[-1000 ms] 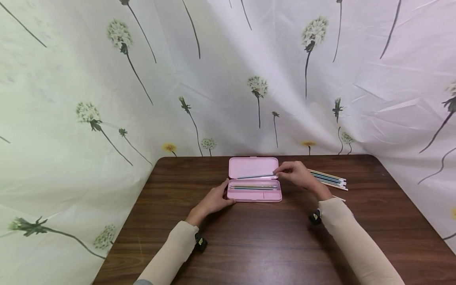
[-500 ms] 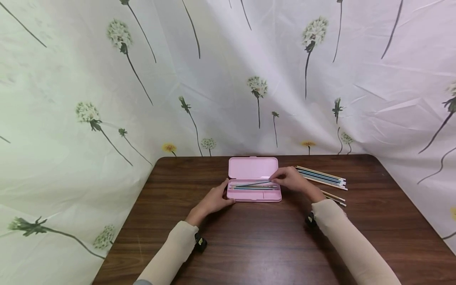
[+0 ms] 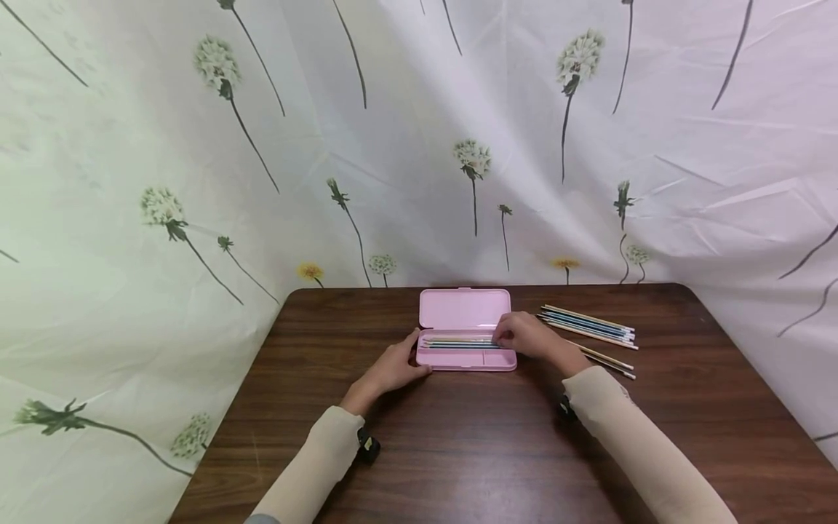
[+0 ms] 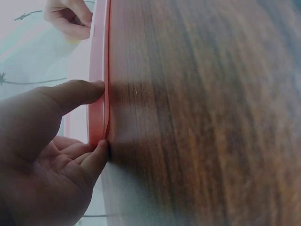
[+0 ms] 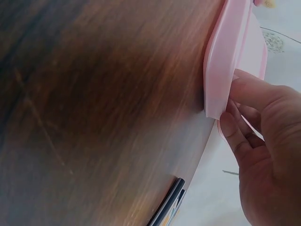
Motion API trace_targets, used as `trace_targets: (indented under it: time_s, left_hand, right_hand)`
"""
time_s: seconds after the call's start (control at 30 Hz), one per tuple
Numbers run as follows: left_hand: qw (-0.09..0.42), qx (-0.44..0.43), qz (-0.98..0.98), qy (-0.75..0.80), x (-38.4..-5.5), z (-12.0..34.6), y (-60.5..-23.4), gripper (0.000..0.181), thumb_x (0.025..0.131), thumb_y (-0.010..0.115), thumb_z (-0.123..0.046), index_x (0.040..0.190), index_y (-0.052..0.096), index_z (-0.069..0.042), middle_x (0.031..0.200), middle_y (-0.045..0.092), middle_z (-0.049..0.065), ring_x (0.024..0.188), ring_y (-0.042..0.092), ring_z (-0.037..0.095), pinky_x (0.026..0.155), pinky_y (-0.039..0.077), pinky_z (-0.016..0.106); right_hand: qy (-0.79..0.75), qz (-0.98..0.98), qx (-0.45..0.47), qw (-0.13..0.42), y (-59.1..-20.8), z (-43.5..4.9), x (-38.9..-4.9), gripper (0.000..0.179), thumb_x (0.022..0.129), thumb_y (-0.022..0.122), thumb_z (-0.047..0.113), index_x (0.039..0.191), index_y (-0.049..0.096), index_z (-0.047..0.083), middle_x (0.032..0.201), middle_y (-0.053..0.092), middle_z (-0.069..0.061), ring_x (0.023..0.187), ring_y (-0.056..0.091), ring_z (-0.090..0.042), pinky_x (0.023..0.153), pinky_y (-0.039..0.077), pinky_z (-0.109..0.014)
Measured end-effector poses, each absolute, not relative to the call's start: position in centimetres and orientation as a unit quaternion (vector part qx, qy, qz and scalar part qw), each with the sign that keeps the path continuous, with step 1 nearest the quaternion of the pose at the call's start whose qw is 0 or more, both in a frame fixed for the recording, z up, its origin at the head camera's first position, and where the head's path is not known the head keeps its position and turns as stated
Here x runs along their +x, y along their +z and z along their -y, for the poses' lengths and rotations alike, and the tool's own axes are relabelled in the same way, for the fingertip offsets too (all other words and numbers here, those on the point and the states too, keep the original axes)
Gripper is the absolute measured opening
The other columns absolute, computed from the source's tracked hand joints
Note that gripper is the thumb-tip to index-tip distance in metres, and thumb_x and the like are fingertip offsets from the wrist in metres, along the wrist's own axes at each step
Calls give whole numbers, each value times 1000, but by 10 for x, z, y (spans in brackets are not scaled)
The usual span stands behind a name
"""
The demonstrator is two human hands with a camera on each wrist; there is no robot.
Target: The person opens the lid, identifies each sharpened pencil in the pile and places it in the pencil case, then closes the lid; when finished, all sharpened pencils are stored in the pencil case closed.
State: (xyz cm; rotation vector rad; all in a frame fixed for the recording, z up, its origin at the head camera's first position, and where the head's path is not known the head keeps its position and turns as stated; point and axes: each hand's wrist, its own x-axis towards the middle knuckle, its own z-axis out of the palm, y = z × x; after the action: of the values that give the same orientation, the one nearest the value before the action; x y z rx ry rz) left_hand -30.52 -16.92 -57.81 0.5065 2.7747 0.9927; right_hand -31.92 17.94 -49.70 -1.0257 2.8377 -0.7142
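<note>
A pink pencil case [image 3: 452, 360] lies open on the table, its lid [image 3: 465, 308] folded back toward the wall. Several pencils [image 3: 458, 343] lie lengthwise in its long rear compartment. My left hand [image 3: 391, 366] holds the case's left end; in the left wrist view the thumb [image 4: 91, 90] presses its front side, with other fingers round the corner. At the right end, my right hand [image 3: 529, 336] reaches over the rim with bent fingers at the pencils' ends, pinching one pencil whose tip end lies among the others. Its gripped end is hidden by the fingers.
Right of the case, a bunch of several pencils [image 3: 589, 326] lies on the brown wooden table [image 3: 458, 444]. Two more pencils [image 3: 609, 359] lie just in front of that bunch, partly behind the right wrist. A flower-printed white curtain [image 3: 419, 182] hangs behind the table.
My right hand has moved left and down from over the lid, lowering a pencil into the rear compartment beside the others. My left hand has stayed on the pencil case.
</note>
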Motion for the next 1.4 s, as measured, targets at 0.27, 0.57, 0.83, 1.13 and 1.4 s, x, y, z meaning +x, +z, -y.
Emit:
trace_targets:
  time_s: [0.27,0.57,0.83,1.13,1.4]
  left_hand:
    - [78,168,-926,329,-277,159,-536,96,97,76,-40,168,25,0,165,44,27,145,54,36,117,47,53]
    - [74,178,-925,327,-263,155,-515,91,100,73,-38,167,26,2,165,44,28,144,56,36,115,49,51]
    - [86,157,-925,335,-262,152,-514,90,99,74,-31,168,25,1,167,40,26,149,50,38,120,44,54]
    - [63,175,-927,326,-292,165,-561,100,94,77,-47,170,24,-8,169,42,19,149,51,32,119,45,53]
    - [80,148,-929,330,-258,148,-505,91,97,78,-27,167,28,3,166,43,25,147,53,35,119,45,52]
  right_hand:
    - [-237,-909,-341,3,-496,-181,-318,11,93,79,1,96,84,10,95,75,-1,85,65,-12,84,61,-38]
    - [-268,-903,-332,-47,-473,-199,-316,10,94,78,1,99,84,6,96,78,-4,85,66,-13,78,59,-35]
    - [-266,-905,-320,-93,-449,-232,-314,9,94,79,5,98,85,11,92,78,0,83,68,-11,75,56,-34]
    - [-247,-920,-287,-103,-434,-277,-304,13,95,77,2,103,84,9,99,81,-3,91,74,-22,80,59,-43]
    - [-290,-918,-238,-132,-437,-328,-294,11,96,80,11,101,85,19,99,82,-1,87,68,5,74,54,-15]
